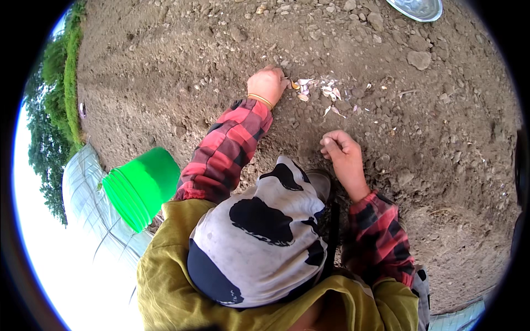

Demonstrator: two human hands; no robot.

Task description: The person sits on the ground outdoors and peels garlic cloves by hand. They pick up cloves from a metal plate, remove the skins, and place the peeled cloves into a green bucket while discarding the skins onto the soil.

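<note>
My left hand (268, 86) reaches down to the soil, its bent fingers at the left end of a small scatter of garlic cloves (305, 87). Its fingertips are turned away and partly hidden, so whether they pinch a clove does not show. More cloves and bits of papery skin (331, 92) lie just to the right on the bare ground. My right hand (344, 155) is held nearer my body, below the cloves and apart from them. Its fingers are curled in towards the thumb, and no object shows in it.
A bright green plastic bucket (143, 188) is tipped over at my left, beside plastic sheeting (93, 194). Part of a metal bowl (418, 9) shows at the top right. Stones, one flat and larger (419, 60), dot the soil. My shoe (319, 185) is below the cloves.
</note>
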